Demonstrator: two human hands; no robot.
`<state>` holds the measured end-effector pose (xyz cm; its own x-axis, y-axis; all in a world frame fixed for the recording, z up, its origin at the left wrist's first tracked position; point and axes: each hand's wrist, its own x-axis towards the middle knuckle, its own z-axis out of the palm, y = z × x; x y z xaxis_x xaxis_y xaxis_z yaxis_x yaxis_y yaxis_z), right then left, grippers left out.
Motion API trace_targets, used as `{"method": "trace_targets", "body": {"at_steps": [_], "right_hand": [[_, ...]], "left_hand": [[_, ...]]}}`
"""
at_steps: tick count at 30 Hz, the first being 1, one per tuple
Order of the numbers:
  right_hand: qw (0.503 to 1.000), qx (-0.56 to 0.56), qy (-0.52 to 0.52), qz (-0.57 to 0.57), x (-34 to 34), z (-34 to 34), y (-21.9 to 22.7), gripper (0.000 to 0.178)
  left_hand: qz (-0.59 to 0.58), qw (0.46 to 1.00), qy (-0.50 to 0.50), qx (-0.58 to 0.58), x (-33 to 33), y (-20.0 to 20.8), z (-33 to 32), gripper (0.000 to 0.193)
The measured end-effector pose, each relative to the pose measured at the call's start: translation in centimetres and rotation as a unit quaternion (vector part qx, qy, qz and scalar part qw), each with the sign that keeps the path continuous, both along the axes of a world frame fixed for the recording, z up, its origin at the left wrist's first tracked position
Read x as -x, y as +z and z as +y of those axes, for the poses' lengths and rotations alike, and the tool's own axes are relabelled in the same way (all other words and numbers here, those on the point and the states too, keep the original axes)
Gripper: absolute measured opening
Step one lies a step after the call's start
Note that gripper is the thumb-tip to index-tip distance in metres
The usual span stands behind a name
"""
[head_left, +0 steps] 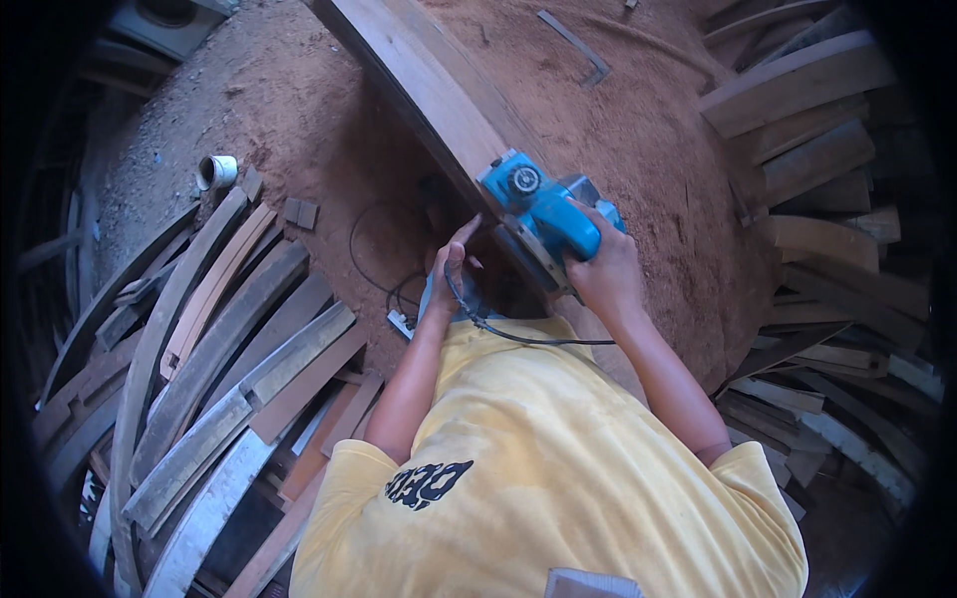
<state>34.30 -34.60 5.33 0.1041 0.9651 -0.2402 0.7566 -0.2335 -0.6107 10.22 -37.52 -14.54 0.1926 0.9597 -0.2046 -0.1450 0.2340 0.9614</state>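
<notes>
A blue electric hand planer rests on the top face of a long wooden board, which runs from the far upper left toward my body. My right hand is wrapped round the planer's rear handle. My left hand is beside the board's left edge, fingers stretched out and holding nothing visible; whether the fingertips touch the wood is hard to tell. A dark power cord passes below my left hand and across the front of my yellow shirt.
Stacked timber pieces crowd the left, and more curved planks are piled on the right. Reddish sawdust covers the ground. A metal square lies beyond the board. A white cup-like container sits at the left.
</notes>
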Motion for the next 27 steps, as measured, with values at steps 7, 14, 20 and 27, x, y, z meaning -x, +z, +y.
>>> {"method": "trace_targets", "body": {"at_steps": [7, 14, 20, 27], "right_hand": [[1.0, 0.012, -0.009, -0.024, 5.7, 8.4, 0.7, 0.058], [1.0, -0.019, -0.006, 0.008, 11.5, 18.2, 0.0, 0.055], [0.999, -0.044, 0.006, 0.01, 16.5, 27.4, -0.4, 0.053], [0.996, -0.084, 0.014, -0.018, 23.0, 38.5, -1.4, 0.049]], "left_hand": [[-0.013, 0.998, 0.065, 0.018, 2.1, 1.9, 5.1, 0.113], [-0.006, 0.994, 0.101, 0.033, 6.2, 2.6, 10.9, 0.102], [0.116, 0.989, 0.009, -0.094, 8.7, 2.7, 15.2, 0.078], [0.18, 0.963, -0.163, -0.12, 9.3, 5.0, 18.9, 0.061]]}}
